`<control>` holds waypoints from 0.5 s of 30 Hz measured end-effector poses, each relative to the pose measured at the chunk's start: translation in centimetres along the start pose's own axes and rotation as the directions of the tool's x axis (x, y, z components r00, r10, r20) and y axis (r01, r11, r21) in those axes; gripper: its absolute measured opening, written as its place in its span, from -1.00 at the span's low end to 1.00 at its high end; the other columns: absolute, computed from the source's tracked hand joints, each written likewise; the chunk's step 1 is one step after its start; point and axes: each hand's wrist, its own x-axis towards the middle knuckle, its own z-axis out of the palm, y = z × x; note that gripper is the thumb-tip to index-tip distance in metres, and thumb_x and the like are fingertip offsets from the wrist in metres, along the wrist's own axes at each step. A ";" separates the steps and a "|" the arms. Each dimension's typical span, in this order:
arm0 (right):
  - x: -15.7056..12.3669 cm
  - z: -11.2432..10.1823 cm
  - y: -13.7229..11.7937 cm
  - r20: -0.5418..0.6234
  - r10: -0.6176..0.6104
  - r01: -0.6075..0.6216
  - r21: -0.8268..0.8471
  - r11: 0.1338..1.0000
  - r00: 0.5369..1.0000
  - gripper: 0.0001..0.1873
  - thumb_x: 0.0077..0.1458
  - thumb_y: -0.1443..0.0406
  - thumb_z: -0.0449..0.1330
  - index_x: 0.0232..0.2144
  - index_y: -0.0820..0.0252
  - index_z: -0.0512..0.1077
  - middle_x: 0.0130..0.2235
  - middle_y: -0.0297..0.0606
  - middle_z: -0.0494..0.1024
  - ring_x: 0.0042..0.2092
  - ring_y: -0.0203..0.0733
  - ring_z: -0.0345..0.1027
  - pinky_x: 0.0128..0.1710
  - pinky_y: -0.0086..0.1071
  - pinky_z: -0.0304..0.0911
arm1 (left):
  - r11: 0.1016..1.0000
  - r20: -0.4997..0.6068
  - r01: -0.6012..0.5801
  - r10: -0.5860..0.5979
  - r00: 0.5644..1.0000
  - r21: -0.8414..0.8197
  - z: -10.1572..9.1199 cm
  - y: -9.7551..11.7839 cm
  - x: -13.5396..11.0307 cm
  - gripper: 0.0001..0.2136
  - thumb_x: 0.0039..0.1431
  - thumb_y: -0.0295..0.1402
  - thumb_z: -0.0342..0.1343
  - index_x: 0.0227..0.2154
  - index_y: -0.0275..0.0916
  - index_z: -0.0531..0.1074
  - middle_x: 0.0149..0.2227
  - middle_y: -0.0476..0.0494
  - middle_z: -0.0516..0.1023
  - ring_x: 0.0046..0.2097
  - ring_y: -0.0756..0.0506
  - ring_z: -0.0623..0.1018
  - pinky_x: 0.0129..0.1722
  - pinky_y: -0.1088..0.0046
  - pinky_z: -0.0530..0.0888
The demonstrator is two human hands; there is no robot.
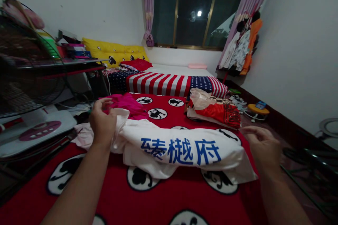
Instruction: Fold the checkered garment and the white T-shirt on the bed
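Two hands on one soft white shirt point(182, 153), blue characters printed across it.
I see my left hand point(102, 121) pinching its crumpled end; my right hand point(262, 147) grips the other (on a red blanket point(163, 197)).

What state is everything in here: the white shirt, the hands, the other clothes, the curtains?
white shirt: crumpled, lying across the red bedspread, blue print facing up
left hand: closed on the shirt's edge
right hand: at the shirt's other end, grip unclear
pink garment: bunched up
red clothes: folded in a pile
striped blanket: spread flat
curtains: pulled aside
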 end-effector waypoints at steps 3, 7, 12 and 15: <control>-0.9 1.8 0.0 0.150 -0.015 0.021 -0.037 0.999 0.989 -0.72 -0.05 0.22 0.07 -0.37 0.20 0.53 -0.27 -0.12 0.57 -0.22 -0.04 0.42 -0.13 -0.20 0.27 | 0.985 0.087 -0.158 0.152 0.985 0.063 0.5 1.1 -1.0 -0.75 0.00 -0.54 0.00 -0.28 -0.24 0.50 -0.28 -0.06 0.54 -0.24 -0.07 0.52 -0.17 0.43 0.44; -2.9 4.3 0.6 0.494 -0.067 0.168 -0.162 0.972 0.867 -0.57 0.00 0.21 0.07 -0.11 0.28 0.48 -0.03 -0.02 0.51 0.00 0.04 0.38 0.03 -0.16 0.22 | 0.943 0.535 -0.315 0.212 0.818 0.107 2.5 1.6 -3.5 -0.77 0.09 -0.42 0.03 -0.22 -0.28 0.52 -0.17 -0.16 0.57 -0.11 -0.13 0.54 -0.01 0.36 0.44; -4.0 5.0 1.2 0.663 0.094 0.215 -0.369 0.904 0.743 -0.20 -0.05 0.23 0.19 0.24 0.35 0.14 0.18 0.07 0.31 0.13 0.08 0.27 0.04 -0.19 0.21 | 0.778 0.829 -0.521 0.001 0.559 0.350 3.8 -0.2 -6.1 -0.51 0.05 -0.35 0.15 0.09 -0.33 0.37 0.10 -0.35 0.40 0.11 -0.28 0.40 0.12 0.21 0.33; -3.7 4.5 0.8 0.686 0.178 0.194 -0.429 0.883 0.706 -0.18 -0.02 0.15 0.19 0.26 0.30 0.11 0.03 0.00 0.47 -0.01 0.04 0.40 -0.10 -0.23 0.26 | 0.719 0.853 -0.558 -0.095 0.513 0.415 3.3 -0.4 -6.1 -0.30 -0.07 -0.27 0.26 0.19 -0.29 0.26 0.12 -0.34 0.37 0.14 -0.32 0.36 0.13 0.16 0.30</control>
